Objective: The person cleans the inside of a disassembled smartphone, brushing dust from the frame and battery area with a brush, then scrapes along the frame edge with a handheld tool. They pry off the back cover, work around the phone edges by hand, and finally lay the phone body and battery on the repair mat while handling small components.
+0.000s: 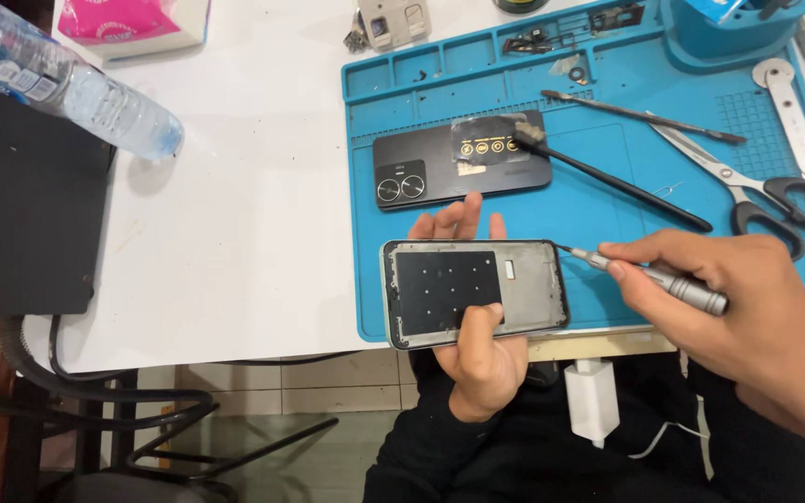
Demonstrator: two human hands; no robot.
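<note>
My left hand [482, 349] holds an opened phone frame [473, 292] from below, thumb resting on its dark inner panel, fingertips showing past its far edge. My right hand [747, 312] grips a slim metal screwdriver [654, 277], its tip touching the frame's upper right corner. The phone's dark back cover [463, 166] with two camera rings lies on the blue work mat [607, 214] just beyond.
On the mat lie a black brush [607, 177], a thin metal pry tool [640, 115], scissors [747, 182] and small parts in tray slots [552, 42]. A water bottle [67, 79] lies at the left by a black box [25, 200]. A white charger [592, 401] sits on my lap.
</note>
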